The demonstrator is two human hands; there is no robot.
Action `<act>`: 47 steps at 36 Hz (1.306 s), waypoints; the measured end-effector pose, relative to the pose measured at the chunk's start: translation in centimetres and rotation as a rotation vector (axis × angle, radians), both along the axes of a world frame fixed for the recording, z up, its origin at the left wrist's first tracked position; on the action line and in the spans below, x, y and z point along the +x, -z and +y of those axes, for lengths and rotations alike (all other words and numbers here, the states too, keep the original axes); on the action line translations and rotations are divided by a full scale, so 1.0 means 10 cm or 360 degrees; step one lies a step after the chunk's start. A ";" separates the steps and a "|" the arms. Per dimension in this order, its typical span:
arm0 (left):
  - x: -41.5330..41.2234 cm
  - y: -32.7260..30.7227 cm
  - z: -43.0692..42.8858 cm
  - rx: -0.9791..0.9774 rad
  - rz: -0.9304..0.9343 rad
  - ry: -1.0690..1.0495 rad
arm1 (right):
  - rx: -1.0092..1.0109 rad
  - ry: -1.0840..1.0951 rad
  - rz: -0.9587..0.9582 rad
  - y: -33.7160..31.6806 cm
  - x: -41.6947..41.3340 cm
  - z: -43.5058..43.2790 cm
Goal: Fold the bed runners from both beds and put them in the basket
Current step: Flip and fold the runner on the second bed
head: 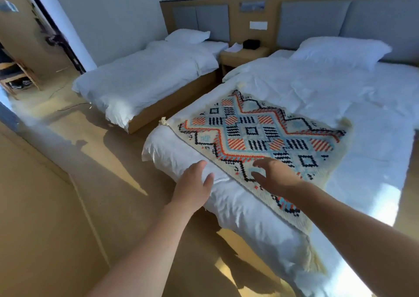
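Lying flat across the foot end of the near bed [317, 92] is the bed runner [256, 135]. It is cream with blue, orange and black zigzags and diamonds, and it has fringe at both short ends. One fringed end hangs a little over the side of the near bed, close to the person. The left hand [192, 188] is spread out with loose fingers over the white cover at the corner of the near bed, just beside the runner's edge. It grips nothing. The right hand [274, 176] is over the runner's near edge with fingers loose and curled a little, and it grips nothing too. A white pillow [340, 52] sits at the head of the near bed. Past the near bed stands a second bed [145, 74], all white. A small nightstand [242, 56] stands between them.
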State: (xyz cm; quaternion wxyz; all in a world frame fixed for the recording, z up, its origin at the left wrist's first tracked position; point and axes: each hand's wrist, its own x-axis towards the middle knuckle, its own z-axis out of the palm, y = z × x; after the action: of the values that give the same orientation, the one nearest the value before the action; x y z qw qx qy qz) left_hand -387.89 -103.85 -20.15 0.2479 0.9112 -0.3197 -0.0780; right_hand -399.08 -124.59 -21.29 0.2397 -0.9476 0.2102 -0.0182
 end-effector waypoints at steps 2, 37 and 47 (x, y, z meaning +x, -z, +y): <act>0.16 0.05 -0.14 -0.0001 -0.0005 0.0088 | 0.0009 0.0099 0.0035 0.05 0.01 -0.08; 2.37 1.30 -4.30 0.0471 0.0039 0.1046 | 0.0268 0.1073 0.0533 1.37 1.33 -3.01; 2.56 2.65 -5.64 0.0701 -0.0068 0.1445 | 0.0415 0.1345 0.0811 2.44 1.49 -3.76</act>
State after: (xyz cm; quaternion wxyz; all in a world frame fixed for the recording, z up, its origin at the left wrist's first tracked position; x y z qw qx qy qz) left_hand -362.32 -160.26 -46.68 -0.0158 0.7123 -0.6647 -0.2248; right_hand -384.14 -162.20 -45.65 0.2689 -0.7164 0.6274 0.1446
